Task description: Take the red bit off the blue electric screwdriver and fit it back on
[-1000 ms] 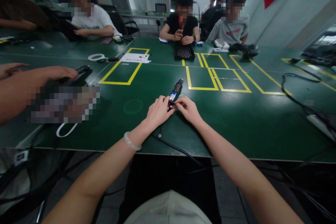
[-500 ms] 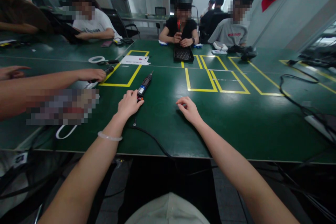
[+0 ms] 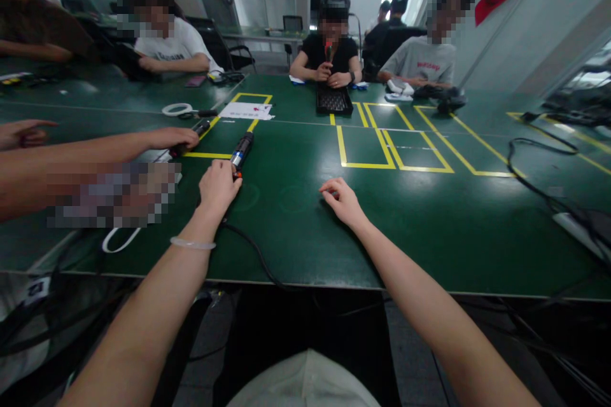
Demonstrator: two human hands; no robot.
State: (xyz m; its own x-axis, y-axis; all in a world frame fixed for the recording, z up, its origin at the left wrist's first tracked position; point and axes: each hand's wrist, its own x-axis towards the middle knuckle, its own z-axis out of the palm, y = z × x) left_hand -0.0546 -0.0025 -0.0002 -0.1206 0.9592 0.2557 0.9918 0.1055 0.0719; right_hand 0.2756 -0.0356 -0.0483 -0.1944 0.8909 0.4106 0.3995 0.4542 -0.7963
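Observation:
My left hand (image 3: 218, 186) is closed around the rear of a black electric screwdriver (image 3: 242, 149), above the green table. The screwdriver's front end points away from me, toward a yellow tape line; its grip is partly hidden under my fingers. A black cord (image 3: 255, 248) runs from it over the table's near edge. To the right, my right hand (image 3: 342, 200) rests at the tabletop with its fingers loosely bent and apart, and nothing shows in it.
Yellow tape outlines (image 3: 367, 166) mark the green table (image 3: 296, 241). A black tray (image 3: 334, 102) lies before a person across the table. At left, another person's hand (image 3: 179, 138) is on a dark tool, near a white paper (image 3: 245, 110). Cables (image 3: 518, 178) lie at right.
My left hand has moved left with the electric screwdriver, and the cord has shifted left too. My right hand has stayed almost where it was.

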